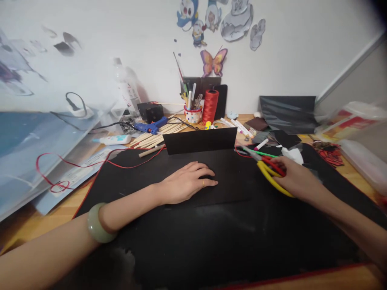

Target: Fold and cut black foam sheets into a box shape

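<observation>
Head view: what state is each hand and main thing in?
Left hand: open, palm down on the black card
Right hand: closed on the scissors
Scissors: held; blades blurred, opening unclear
Black card: far flap upright, rest flat
Glue gun: lying down
Red spool: upright, wound
Pen cup: upright, filled

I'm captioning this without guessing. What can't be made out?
Head view: palm of the left hand, hidden by its back.
Head view: tips of the scissors in the right hand, blurred.
Head view: what lies behind the upright black card, hidden by it.
Head view: left elbow, cut off by left edge.
</observation>
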Demonstrator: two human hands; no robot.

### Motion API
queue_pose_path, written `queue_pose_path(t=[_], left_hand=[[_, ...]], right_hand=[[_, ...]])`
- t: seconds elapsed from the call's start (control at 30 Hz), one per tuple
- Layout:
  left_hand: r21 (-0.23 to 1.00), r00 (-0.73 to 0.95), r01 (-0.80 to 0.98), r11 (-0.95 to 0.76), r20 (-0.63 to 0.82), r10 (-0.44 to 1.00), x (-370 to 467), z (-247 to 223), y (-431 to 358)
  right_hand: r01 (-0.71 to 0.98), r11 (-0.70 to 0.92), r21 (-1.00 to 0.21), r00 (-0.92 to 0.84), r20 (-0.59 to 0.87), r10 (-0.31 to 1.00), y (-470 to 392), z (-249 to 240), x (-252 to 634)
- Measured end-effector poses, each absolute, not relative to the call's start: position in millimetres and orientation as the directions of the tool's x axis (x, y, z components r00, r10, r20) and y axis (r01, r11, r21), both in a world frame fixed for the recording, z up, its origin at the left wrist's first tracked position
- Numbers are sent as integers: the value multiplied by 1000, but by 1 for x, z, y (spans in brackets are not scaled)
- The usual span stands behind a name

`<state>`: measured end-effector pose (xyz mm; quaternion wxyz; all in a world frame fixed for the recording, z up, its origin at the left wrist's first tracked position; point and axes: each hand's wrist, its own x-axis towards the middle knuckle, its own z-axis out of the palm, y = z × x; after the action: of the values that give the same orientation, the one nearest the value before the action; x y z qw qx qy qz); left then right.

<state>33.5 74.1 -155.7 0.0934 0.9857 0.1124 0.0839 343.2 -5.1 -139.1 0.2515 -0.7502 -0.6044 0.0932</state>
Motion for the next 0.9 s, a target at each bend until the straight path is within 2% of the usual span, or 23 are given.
queue_pose_path(t=[0.1,0.17,0.2,0.23,0.33,0.53,0.9], left_hand=[[209,954,213,-955,167,249,33,-158,74],[219,943,238,-946,182,280,33,-160,74],[223,936,253,-942,189,296,33,-162,73],[224,930,265,-938,197,310,33,-163,73],[215,922,282,-935,211,326,34,-164,74],[192,916,288,-938,232,328,34,-164,75],[210,928,273,-939,199,314,33,-165,78]], right_hand=[[729,-93,-678,325,224,919,-18,-117,309],[592,17,-806,297,237,925,-25,-109,277],[292,92,-952,226,161,961,-27,-109,261],[44,84,-996,123,89,988,-28,-112,246],[-84,63,-994,-22,66,998,-25,-130,212],[-58,19,-998,-141,27,990,-20,-159,192],[100,-22,-995,-207,-42,977,-19,-154,206]])
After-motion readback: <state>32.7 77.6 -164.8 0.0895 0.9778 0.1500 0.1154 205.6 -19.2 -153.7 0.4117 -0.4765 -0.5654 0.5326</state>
